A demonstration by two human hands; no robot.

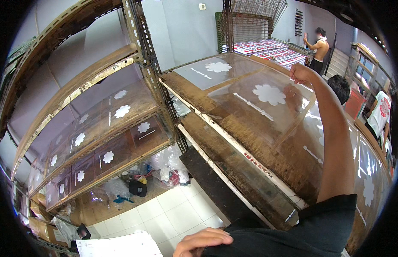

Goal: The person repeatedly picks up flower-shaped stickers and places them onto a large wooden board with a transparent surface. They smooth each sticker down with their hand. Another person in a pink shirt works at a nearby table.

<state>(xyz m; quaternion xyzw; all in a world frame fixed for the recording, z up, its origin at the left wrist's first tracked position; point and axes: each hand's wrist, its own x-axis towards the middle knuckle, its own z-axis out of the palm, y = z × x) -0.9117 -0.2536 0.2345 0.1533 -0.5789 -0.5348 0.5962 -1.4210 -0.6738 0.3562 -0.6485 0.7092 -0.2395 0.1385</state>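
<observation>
My right arm reaches far over the wooden shelf top [194,91]. At its end my right hand [302,73] is closed in a pinch over the far edge of a clear plastic sheet [224,112]. A small white bit shows at its fingertips; I cannot make out what it is. The sheet lies flat, printed with a white flower shape [269,94] and a slim white bar [253,107], and mirrors the hand. Low in view, my left hand [202,242] rests against black clothing, fingers stretched out and holding nothing visible.
More printed clear sheets [203,72] lie alongside and on the left rack [104,113]. A metal post [147,47] stands between the racks. Plastic bags [167,165] and a black cap [137,188] lie underneath. A white board [119,245] is below. Other people [320,47] are at the back right.
</observation>
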